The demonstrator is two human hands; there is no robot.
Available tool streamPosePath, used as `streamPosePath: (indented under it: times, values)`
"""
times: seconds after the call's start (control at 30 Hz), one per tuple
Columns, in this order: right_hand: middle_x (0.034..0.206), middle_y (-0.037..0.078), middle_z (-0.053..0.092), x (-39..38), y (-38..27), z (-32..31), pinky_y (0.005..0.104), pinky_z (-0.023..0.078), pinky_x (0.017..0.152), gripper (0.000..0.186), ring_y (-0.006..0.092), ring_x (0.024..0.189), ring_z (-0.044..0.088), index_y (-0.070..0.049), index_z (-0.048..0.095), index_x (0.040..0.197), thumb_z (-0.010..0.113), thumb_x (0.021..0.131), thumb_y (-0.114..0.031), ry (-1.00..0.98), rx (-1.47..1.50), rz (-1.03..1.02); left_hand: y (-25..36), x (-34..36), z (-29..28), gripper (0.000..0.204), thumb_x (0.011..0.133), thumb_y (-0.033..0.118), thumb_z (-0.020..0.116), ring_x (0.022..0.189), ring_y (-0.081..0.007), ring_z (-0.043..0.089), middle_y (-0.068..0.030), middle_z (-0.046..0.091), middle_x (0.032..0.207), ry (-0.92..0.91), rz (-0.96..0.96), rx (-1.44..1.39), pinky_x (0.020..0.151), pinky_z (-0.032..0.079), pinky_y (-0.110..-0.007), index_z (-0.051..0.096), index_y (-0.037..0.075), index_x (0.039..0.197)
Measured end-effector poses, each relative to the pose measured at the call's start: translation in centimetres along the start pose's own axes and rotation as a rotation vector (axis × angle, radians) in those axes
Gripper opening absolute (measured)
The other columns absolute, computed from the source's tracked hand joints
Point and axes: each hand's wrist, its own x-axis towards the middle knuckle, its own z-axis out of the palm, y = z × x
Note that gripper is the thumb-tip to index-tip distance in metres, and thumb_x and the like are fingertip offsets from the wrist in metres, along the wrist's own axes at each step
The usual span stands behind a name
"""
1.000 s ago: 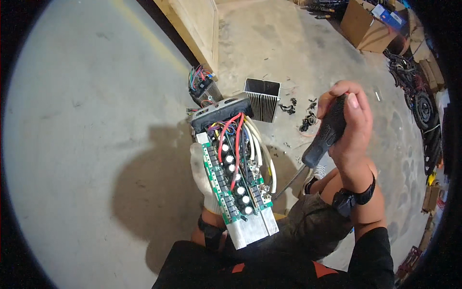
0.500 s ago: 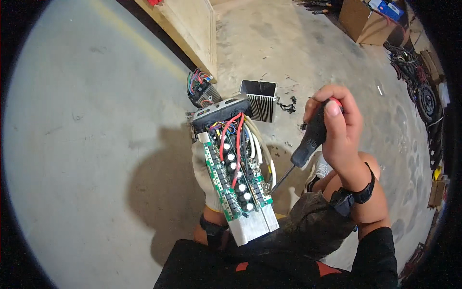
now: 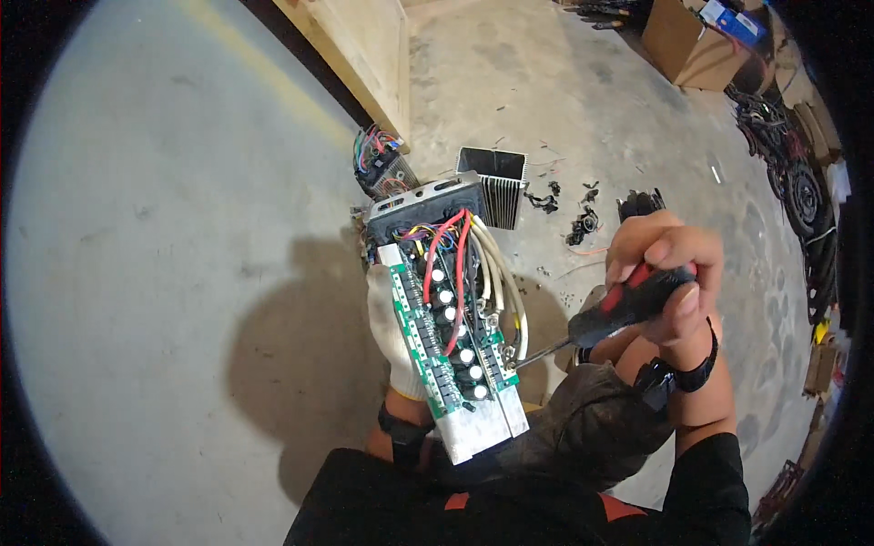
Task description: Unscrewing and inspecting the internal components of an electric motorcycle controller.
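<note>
My left hand (image 3: 391, 337), in a pale knit glove, supports a motor controller's circuit board (image 3: 421, 332) from its left side; most of its fingers are hidden beneath. The green board carries a row of round capacitors and sits on a silver aluminium block (image 3: 481, 429). Red wires (image 3: 462, 300) and thick white wires (image 3: 519, 314) run from a dark end plate (image 3: 426, 206) at its far end. In my bare right hand (image 3: 678, 255) is a black-and-red screwdriver (image 3: 605, 318), tilted low, its tip at a terminal on the board's right edge.
Beyond the board, a hollow finned metal housing (image 3: 503, 196) and a second wired unit (image 3: 387, 173) stand on the floor. Black wire scraps (image 3: 583, 226) lie right of them. A wooden panel (image 3: 364, 64) is at the back, a cardboard box (image 3: 683, 45) at the far right.
My right hand has moved right and lower and its grip has turned, so the screwdriver lies flatter. Its tip stays by the same terminal. The board has shifted slightly right.
</note>
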Motion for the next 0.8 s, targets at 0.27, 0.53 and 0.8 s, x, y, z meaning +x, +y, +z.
streamPosePath:
  times: [0.27,0.53,0.8]
  values:
    - [0.074,0.011,0.057,-0.5,0.0,-0.1,0.0344,0.043,0.059,0.043,0.0196,0.064,0.053,-0.011,0.053,0.105,0.054,0.107,-0.054,0.160,-0.112,0.044,-0.5,0.1,1.6,0.070,0.105,0.061,0.051,0.094,-0.0339,0.077,-0.0197,0.075,0.116,0.130,-0.066,-0.140,0.081,0.068,-0.049,0.059,0.002,0.142]
    - [0.071,0.015,0.061,-0.8,-0.8,-0.5,0.0351,0.050,0.058,0.064,0.0252,0.062,0.062,-0.006,0.053,0.087,0.058,0.101,-0.069,0.133,-0.156,0.139,0.0,0.0,0.9,0.071,0.105,0.063,0.050,0.091,-0.0340,0.078,-0.0201,0.075,0.112,0.127,-0.121,-0.138,0.079,0.068,-0.049,0.061,0.001,0.139]
    - [0.079,0.018,0.066,0.3,-1.4,-0.8,0.0338,0.047,0.057,0.056,0.0218,0.065,0.062,-0.005,0.057,0.086,0.057,0.105,-0.057,0.081,-0.322,0.036,0.6,-0.3,0.8,0.073,0.105,0.065,0.049,0.087,-0.0340,0.078,-0.0205,0.076,0.108,0.123,-0.167,-0.142,0.077,0.068,-0.049,0.063,0.000,0.137]
